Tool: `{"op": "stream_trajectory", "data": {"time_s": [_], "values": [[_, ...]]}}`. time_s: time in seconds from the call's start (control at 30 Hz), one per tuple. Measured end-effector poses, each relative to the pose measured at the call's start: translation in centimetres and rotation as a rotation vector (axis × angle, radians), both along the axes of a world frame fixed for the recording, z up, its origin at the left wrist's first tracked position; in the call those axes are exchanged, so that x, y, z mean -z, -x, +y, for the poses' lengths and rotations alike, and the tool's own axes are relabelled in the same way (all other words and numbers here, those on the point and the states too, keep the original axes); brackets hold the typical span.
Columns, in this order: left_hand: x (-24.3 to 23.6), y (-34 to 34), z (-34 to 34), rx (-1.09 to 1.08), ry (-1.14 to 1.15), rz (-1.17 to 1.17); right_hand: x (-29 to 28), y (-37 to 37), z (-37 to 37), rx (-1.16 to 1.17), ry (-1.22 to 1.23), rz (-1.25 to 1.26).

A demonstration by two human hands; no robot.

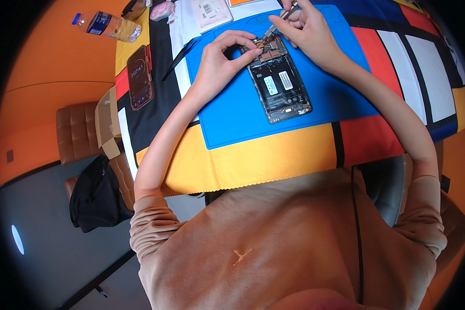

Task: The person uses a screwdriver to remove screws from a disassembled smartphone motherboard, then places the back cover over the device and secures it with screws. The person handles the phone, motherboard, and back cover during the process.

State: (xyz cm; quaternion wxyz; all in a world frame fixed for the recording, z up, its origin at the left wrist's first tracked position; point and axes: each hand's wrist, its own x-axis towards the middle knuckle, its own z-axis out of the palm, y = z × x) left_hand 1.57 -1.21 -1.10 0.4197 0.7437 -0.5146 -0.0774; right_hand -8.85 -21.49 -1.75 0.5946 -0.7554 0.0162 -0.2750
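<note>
An opened smartphone [279,77] lies on a blue work mat [222,124], with its black battery and bare circuit board showing. My left hand [222,59] curls at the phone's upper left edge, thumb and forefinger resting on it. Between the fingers of my right hand [310,33] is a slim metal screwdriver [272,31], held at a slant. Its tip points down at the circuit board near the phone's top end; whether it sits in a screw is too small to see.
Black tweezers [180,58] lie across the mat's left edge. Beyond them are a second phone [139,77] with its screen lit and a water bottle [108,27] on its side. A white labelled box [212,14] and a pink item [162,10] lie at the far side.
</note>
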Motion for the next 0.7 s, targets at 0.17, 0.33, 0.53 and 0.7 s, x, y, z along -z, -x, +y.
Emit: {"op": "stream_trajectory", "data": {"time_s": [0.17, 0.33, 0.53, 0.7], "values": [[0.0, 0.1, -0.2, 0.009, 0.006, 0.055, -0.7, 0.3, -0.2, 0.102, 0.02, -0.075], [-0.5, 0.8, -0.2, -0.004, -0.018, -0.094, -1.8, 0.2, -1.1, 0.191, 0.046, -0.131], [-0.3, 1.1, -0.3, 0.062, -0.029, -0.237, -3.9, 1.2, -1.3, 0.19, 0.196, 0.004], [-0.2, 0.8, -0.2, 0.076, -0.051, -0.194, -4.2, 1.8, -1.2, 0.165, 0.274, 0.034]]}}
